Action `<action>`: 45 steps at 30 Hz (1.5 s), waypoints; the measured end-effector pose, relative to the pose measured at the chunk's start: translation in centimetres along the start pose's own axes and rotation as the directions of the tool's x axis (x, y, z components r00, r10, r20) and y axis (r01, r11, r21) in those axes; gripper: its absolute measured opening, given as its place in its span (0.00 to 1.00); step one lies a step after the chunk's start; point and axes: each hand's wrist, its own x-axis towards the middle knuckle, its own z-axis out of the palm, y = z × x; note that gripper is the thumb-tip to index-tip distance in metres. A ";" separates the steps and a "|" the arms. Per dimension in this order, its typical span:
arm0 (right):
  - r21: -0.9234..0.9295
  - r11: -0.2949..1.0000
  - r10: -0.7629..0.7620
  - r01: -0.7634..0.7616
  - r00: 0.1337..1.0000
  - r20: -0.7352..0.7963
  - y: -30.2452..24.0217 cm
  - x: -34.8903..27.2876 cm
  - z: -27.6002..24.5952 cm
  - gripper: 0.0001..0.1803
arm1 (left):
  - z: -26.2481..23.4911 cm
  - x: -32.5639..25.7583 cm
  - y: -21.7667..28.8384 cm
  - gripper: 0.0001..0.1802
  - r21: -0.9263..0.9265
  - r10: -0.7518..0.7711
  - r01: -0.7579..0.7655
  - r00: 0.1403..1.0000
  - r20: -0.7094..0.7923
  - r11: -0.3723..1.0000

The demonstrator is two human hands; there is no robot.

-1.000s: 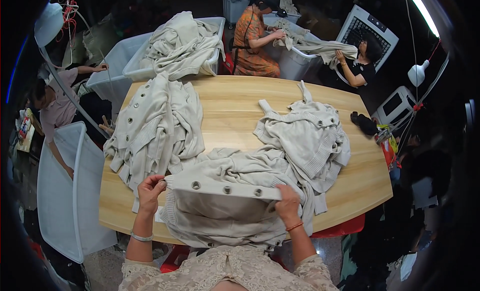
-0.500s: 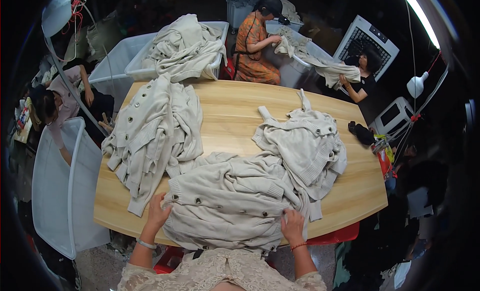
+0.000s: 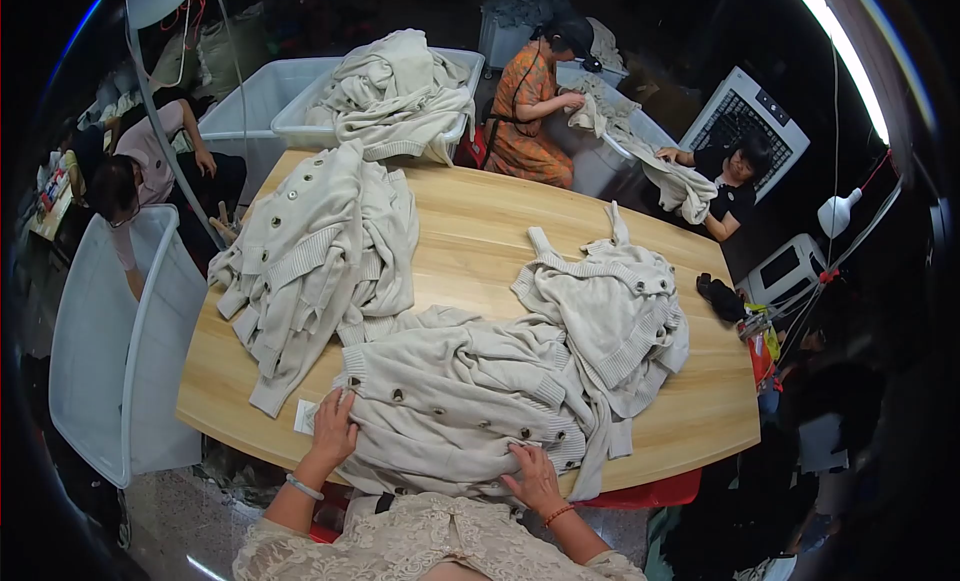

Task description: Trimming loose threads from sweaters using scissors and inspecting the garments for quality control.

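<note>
A cream knit cardigan with dark buttons along its front band lies at the table's near edge, right before me. My left hand rests on its left edge near the end button, fingers stretched out over the fabric. Lower down toward the right, my right hand touches the cardigan below the button row, with thumb and fingers apart. Another cream cardigan lies crumpled beyond it on the right. At the left is a heaped pile of similar cardigans.
The wooden table carries all these garments. Beyond it stands a white bin heaped with knitwear. Another white bin is at the left, with a person reaching in. Two people handle knitwear at a bin across the table.
My right hand has moved left and nearer me, from the cardigan's right end onto its lower front. My left hand has shifted slightly onto the fabric. A small white tag now shows beside it.
</note>
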 end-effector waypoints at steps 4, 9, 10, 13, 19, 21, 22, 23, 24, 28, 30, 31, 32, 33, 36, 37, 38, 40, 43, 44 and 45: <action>-0.048 0.999 0.013 -0.011 1.000 0.024 -0.5 0.1 0.6 0.39 | 1.6 -0.5 -0.6 0.41 -0.012 -0.031 0.031 0.999 -0.014 0.999; -0.122 0.985 0.122 -0.119 0.992 0.022 -1.7 0.0 1.9 0.42 | 1.7 -0.6 -1.9 0.41 -0.031 0.003 -0.003 1.000 0.017 1.000; -0.142 0.977 0.165 -0.159 0.986 0.035 -2.1 0.1 2.2 0.42 | 1.5 -0.5 -2.2 0.42 -0.028 0.013 -0.011 0.999 0.043 1.000; -0.193 0.949 0.270 -0.251 0.960 0.079 -2.9 0.7 2.4 0.42 | 1.0 0.0 -3.3 0.42 -0.122 0.053 -0.044 0.996 0.069 0.992; -0.271 0.904 0.369 -0.331 0.924 0.099 -4.2 2.3 2.5 0.42 | 1.9 0.9 -4.9 0.47 -0.177 0.072 -0.064 0.996 0.042 0.982; -0.275 0.900 0.367 -0.337 0.928 0.067 -5.0 2.2 2.8 0.42 | 2.0 0.9 -5.5 0.54 -0.242 -0.016 0.029 0.998 0.058 0.970; -0.275 0.894 0.383 -0.353 0.922 0.061 -5.1 2.1 3.1 0.43 | 1.5 1.3 -5.6 0.54 -0.241 -0.008 0.024 0.998 0.069 0.970; -0.285 0.887 0.390 -0.363 0.920 0.043 -5.4 2.0 3.4 0.44 | 0.7 1.7 -5.5 0.54 -0.350 -0.021 0.048 0.996 0.082 0.935; -0.279 0.887 0.394 -0.368 0.918 0.044 -5.7 1.7 3.7 0.44 | 0.2 2.0 -5.4 0.54 -0.453 -0.034 0.074 0.995 0.094 0.888; -0.286 0.869 0.425 -0.404 0.905 0.014 -6.8 0.3 4.8 0.47 | 0.1 1.9 -5.6 0.47 -0.570 -0.057 0.056 0.998 0.017 0.820; -0.278 0.868 0.417 -0.412 0.908 -0.044 -6.7 -0.7 5.8 0.50 | 0.1 1.5 -5.6 0.38 -0.638 -0.158 0.111 0.987 -0.017 0.762; -0.281 0.864 0.425 -0.418 0.904 -0.039 -6.5 -0.9 6.2 0.51 | 0.1 1.5 -5.4 0.38 -0.635 -0.166 0.127 0.986 -0.002 0.762; -0.283 0.859 0.436 -0.426 0.899 -0.032 -6.5 -1.3 6.6 0.52 | -0.1 1.5 -5.1 0.35 -0.692 -0.241 0.192 0.970 0.026 0.696; -0.302 0.839 0.472 -0.452 0.881 -0.007 -6.1 -1.0 7.1 0.54 | -0.3 1.6 -5.0 0.33 -0.740 -0.318 0.260 0.946 0.066 0.620; -0.282 0.859 0.437 -0.428 0.899 -0.034 -5.9 -0.7 7.0 0.55 | -0.9 2.0 -4.9 0.30 -0.727 -0.253 0.173 0.968 -0.001 0.664; -0.264 0.871 0.417 -0.414 0.908 -0.047 -6.0 -0.7 6.7 0.55 | -1.1 2.0 -4.7 0.29 -0.798 -0.246 0.136 0.969 -0.016 0.587; -0.241 0.894 0.372 -0.377 0.926 -0.069 -6.0 -0.7 6.4 0.54 | -1.3 1.9 -4.8 0.31 -0.819 -0.256 0.173 0.966 0.033 0.547; -0.243 0.903 0.347 -0.354 0.935 -0.074 -7.5 -0.6 5.7 0.51 | -1.6 1.4 -5.1 0.35 -0.881 -0.256 0.234 0.957 0.135 0.412; -0.155 0.957 0.215 -0.244 0.959 -0.184 -8.9 -1.1 6.4 0.41 | -0.7 0.3 -5.2 0.39 -0.894 -0.249 0.336 0.931 0.267 0.297; -0.141 0.970 0.166 -0.195 0.966 -0.197 -9.7 -1.1 6.8 0.39 | -0.2 -0.3 -5.3 0.40 -0.887 -0.228 0.308 0.944 0.239 0.344; -0.098 0.978 0.162 -0.185 0.966 -0.203 -10.7 -1.1 7.1 0.34 | 0.3 -0.8 -5.5 0.40 -0.878 -0.204 0.276 0.956 0.210 0.390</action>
